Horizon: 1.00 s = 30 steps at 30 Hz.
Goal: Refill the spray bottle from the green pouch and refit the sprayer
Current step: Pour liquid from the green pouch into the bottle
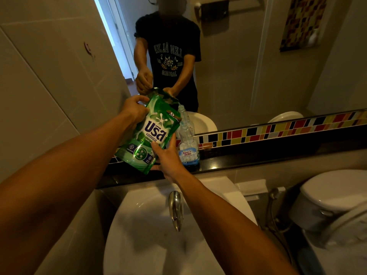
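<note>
The green pouch [151, 133] is tilted to the right above the dark ledge [248, 158], its top corner close to the open neck of the clear spray bottle [187, 143]. My left hand [134, 111] grips the pouch near its upper left edge. My right hand [168, 157] holds the pouch's lower right side from beneath. The bottle stands upright on the ledge with a blue and white label and no sprayer on it. The sprayer is not in sight.
A white sink [158, 235] with a chrome tap [175, 209] lies right below my arms. A toilet [335, 205] and a hose stand at the right. The mirror [238, 56] behind the ledge reflects the person, above a coloured tile strip [278, 130].
</note>
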Motion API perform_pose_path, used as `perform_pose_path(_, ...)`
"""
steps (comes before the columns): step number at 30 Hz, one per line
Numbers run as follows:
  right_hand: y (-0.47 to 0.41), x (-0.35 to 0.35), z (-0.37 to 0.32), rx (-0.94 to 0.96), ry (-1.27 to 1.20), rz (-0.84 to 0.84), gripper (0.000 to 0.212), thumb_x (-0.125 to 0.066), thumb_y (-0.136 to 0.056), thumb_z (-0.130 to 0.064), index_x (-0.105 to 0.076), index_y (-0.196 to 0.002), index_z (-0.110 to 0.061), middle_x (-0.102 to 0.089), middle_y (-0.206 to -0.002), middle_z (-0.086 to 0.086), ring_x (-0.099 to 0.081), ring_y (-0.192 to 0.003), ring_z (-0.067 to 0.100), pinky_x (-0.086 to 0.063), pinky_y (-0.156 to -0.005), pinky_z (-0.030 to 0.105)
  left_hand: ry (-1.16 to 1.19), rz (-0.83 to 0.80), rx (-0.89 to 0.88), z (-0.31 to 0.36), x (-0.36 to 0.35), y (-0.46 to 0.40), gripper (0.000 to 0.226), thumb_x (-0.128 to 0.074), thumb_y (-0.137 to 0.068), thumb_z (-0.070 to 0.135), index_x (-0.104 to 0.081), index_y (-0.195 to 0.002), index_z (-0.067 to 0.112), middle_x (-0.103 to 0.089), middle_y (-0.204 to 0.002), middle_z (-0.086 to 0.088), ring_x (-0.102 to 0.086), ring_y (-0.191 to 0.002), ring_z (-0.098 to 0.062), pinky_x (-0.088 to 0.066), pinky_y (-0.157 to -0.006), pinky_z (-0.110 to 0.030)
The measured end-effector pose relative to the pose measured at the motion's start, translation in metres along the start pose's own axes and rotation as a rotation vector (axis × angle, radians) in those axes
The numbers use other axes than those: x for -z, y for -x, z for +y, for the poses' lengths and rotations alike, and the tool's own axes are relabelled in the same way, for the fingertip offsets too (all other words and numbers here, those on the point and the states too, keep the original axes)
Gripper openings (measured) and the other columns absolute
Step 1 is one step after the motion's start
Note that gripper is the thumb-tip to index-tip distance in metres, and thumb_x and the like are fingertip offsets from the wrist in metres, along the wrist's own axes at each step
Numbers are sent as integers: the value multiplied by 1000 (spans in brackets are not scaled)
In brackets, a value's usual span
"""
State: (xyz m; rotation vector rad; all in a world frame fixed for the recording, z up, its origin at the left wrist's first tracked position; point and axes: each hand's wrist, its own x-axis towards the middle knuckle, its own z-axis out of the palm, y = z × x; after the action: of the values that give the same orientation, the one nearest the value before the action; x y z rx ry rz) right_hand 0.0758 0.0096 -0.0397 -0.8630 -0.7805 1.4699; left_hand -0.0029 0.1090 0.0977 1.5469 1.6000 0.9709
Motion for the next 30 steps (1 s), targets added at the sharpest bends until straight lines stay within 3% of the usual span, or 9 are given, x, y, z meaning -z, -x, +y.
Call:
perform_pose_path(3,0,0,-1,-6,-5,7,75,-62,-103,-18,-20,-156,-50,-57,-146,2,-64,-125,32,-59,-87,66,-2,-9,6,0,0,1,37,-59,-92,-4,-58,-120,20,-62,-115,-17,-67,-81,-26,-60,-67,-35)
perform_pose_path(12,-2,1,2,3,-27,-10,74,-61,-104,-18,-19,-155,-52,-60,-137,-7,-66,-118,24,-64,-76,54,1,-12,0,3,-1,3,40,-59,-91,-5,-57,-126,15,-61,-105,-13,-66,-79,-26,-59,-75,-40)
perform_pose_path(15,-3,1,2,3,-26,-12,74,-62,-104,-19,-20,-154,-53,-59,-141,-5,-66,-119,24,-64,-77,55,-2,-15,8,5,-1,4,41,-59,-91,-6,-57,-126,15,-59,-94,-7,-67,-85,-30,-60,-80,-45)
perform_pose_path(24,-3,-1,3,9,-4,-13,74,-61,-104,-21,-18,-154,-55,-55,-149,2,-63,-127,32,-60,-85,64,-17,-21,3,6,1,3,42,-60,-91,-5,-57,-127,15,-58,-109,-11,-67,-82,-27,-60,-75,-39)
perform_pose_path(30,-4,-2,2,-1,-7,-7,76,-59,-105,-20,-14,-157,-52,-52,-153,4,-61,-130,35,-58,-88,68,-27,-22,0,7,0,4,42,-60,-91,-5,-57,-127,16,-59,-113,-12,-67,-90,-31,-60,-71,-37)
